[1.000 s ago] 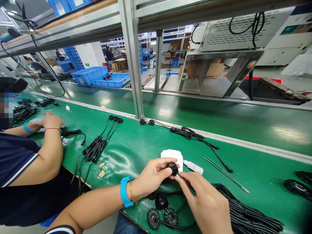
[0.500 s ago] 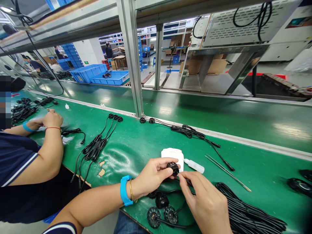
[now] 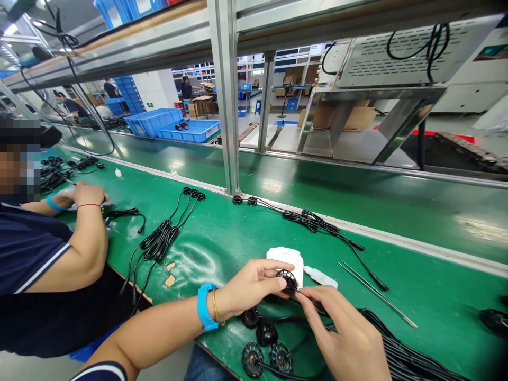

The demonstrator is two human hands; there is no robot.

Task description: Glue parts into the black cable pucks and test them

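My left hand [image 3: 252,286] grips a round black slotted part [image 3: 287,281] between thumb and fingers. Close beside it, my right hand [image 3: 345,328] pinches the thin black cable where it leaves that part. Under my hands on the green bench lie more round cable ends [image 3: 253,360] with slotted rims and a black dome-shaped piece [image 3: 266,333]. A long coiled black cable bundle [image 3: 416,354] runs partly behind my right hand. Just beyond my fingers are a folded white pad [image 3: 283,255] and a small translucent bottle [image 3: 322,277].
Metal tweezers [image 3: 379,294] rest to the right. Coiled cables [image 3: 161,238] lie left, and others [image 3: 313,219] along the white ledge. A metal post [image 3: 225,106] rises at the bench's back edge. A co-worker's arm [image 3: 85,238] is at far left.
The round part has turned in my left hand, so more of its slotted face shows. My right hand still pinches at the cable. The view has shifted slightly.
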